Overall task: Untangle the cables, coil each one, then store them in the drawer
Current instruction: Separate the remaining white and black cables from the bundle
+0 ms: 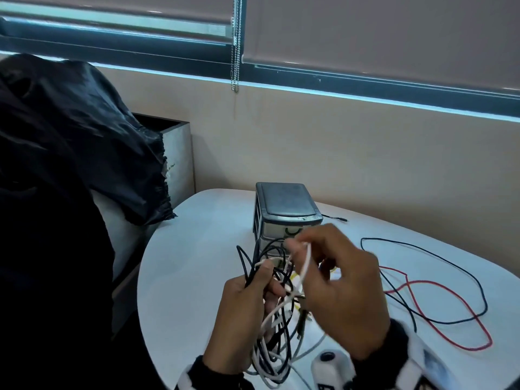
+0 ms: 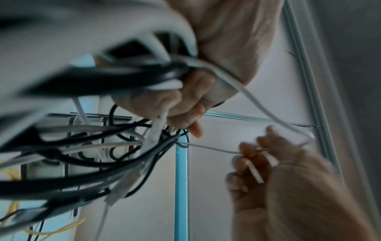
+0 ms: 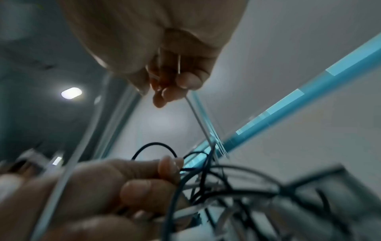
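Head view. The left hand [image 1: 242, 313] grips a tangled bundle of thin black, white and grey cables [image 1: 274, 313], fingers curled round its middle, above the white rounded table [image 1: 183, 263]. The right hand [image 1: 342, 288] pinches a thin white cable [image 1: 305, 266] between thumb and fingertips and holds it up out of the bundle. The cables are judged light, limp and springy; loops will snag on each other, so each is best taken near a free end or plug and drawn out slowly. A loose black wire [image 1: 450, 266] and a loose red wire [image 1: 450, 302] lie spread on the table to the right, well apart from the bundle. Behind the hands stands a small grey plastic drawer unit [image 1: 284, 209]. Its drawers appear closed; a dark coil shows faintly through the top drawer front, but the contents cannot be identified with certainty.

Left wrist view. The fingers [image 2: 164, 101] of the left hand are curled tight round several strands. The white cable runs across to the right hand, which pinches it.

Right wrist view. The fingertips [image 3: 185, 79] of the right hand press together on the white cable, which runs taut down into the bundle. The picture is blurred.
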A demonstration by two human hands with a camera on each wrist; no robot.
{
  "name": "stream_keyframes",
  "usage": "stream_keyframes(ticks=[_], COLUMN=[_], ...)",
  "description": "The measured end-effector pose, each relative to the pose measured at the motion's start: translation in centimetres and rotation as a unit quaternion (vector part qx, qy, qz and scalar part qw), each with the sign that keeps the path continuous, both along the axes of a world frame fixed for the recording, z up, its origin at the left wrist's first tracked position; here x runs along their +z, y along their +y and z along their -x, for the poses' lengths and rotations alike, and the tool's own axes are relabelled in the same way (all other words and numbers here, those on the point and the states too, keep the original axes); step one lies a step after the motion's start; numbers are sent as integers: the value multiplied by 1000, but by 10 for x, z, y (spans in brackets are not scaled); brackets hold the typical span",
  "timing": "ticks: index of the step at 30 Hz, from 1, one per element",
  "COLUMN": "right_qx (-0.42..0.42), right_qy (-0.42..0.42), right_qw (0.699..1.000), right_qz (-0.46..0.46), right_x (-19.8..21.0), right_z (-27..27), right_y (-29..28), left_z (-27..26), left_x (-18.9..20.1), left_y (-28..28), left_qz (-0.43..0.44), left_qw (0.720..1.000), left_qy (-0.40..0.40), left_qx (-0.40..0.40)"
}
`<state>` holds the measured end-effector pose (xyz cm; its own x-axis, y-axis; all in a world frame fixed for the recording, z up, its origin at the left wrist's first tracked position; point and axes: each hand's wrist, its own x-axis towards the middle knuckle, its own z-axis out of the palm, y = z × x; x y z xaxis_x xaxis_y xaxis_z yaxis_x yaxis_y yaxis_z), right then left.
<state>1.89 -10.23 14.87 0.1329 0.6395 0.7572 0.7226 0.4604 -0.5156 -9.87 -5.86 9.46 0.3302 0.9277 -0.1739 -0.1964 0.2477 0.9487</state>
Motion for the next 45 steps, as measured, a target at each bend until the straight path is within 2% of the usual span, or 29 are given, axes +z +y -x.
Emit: stream_keyframes(ticks=[1,2,4,5,7,8,10,11,13,15,19,22,24,26,28,31,33,36,38,40,41,42,44,45], right_qx=[-5,-3,16,18,-1,-31,-119,-151,-165,-124,-42,-26,-36,-46,-41,7,9,-35,-48,-30,-5,31,85,90], right_qy=[52,69,40,11,-65,-130,-273,-307,-317,-276,-98,32,117,161,150,145,128,29,-41,-49,10,102,275,317], right_qw=[996,989,974,971,973,970,937,924,922,940,976,991,991,986,988,986,981,973,967,963,959,947,903,894], right_qz=[66,131,224,238,223,204,180,172,153,157,188,127,56,-4,-9,85,145,226,246,263,284,305,318,304], right_x=[0,-1,-2,-4,-10,-14,-21,-25,-29,-31,-24,-7,2,5,2,-13,-21,-28,-29,-26,-23,-17,-3,3], right_z=[-6,-12,-22,-27,-33,-35,-36,-35,-32,-29,-21,-15,-14,-13,-14,-19,-22,-28,-33,-36,-37,-38,-39,-40], right_y=[7,13,21,23,24,24,23,22,18,15,9,0,-3,-2,1,9,13,17,20,21,22,22,22,22], left_z=[-2,-3,-4,-4,-5,-6,-9,-11,-14,-15,-16,-15,-14,-14,-13,-10,-10,-9,-7,-4,-2,-1,3,4], left_x=[0,0,-1,0,2,1,-2,-5,-12,-19,-31,-36,-35,-32,-28,-21,-17,-14,-15,-17,-18,-19,-23,-24], left_y=[0,0,0,0,0,0,-1,0,0,2,7,12,13,11,8,2,-1,-4,-4,-3,-2,0,3,4], left_qz=[12,19,32,32,13,0,-20,-27,-45,-65,-107,-102,-88,-72,-52,-20,-27,-45,-39,-26,-23,-24,-34,-38], left_qw=[1000,1000,998,998,999,999,998,997,995,991,982,979,981,986,993,999,1000,999,999,1000,1000,1000,999,998], left_qy=[-9,-24,-45,-43,-37,-34,-27,-17,21,66,133,151,139,112,71,14,8,17,16,6,-4,-14,-20,-19], left_qx=[-1,-3,5,11,21,29,49,65,86,95,80,92,99,96,78,38,11,-8,-10,-7,-8,-12,-35,-53])
